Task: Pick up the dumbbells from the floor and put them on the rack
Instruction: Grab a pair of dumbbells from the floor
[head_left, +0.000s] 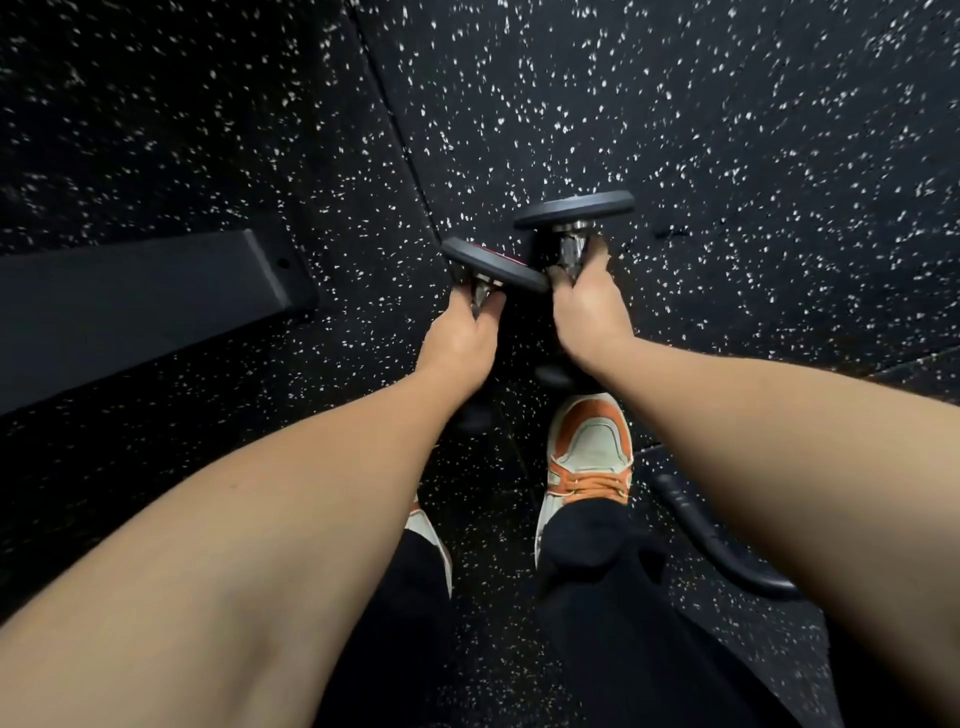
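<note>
Two black dumbbells with chrome handles are in my hands above the speckled black floor. My left hand (460, 340) is wrapped round the handle of the left dumbbell (491, 265), whose far disc points away from me. My right hand (584, 306) is closed on the handle of the right dumbbell (574, 209), its far disc a little higher and further off. The two far discs nearly touch. The near ends of both dumbbells are mostly hidden under my hands and wrists. No rack shows in this view.
A flat black base or beam (140, 306) lies on the floor to the left. A curved black bar (722, 551) lies at the lower right by my right foot. My orange-and-white shoes (589, 452) stand just below the dumbbells. A seam in the floor mats (395, 130) runs upward.
</note>
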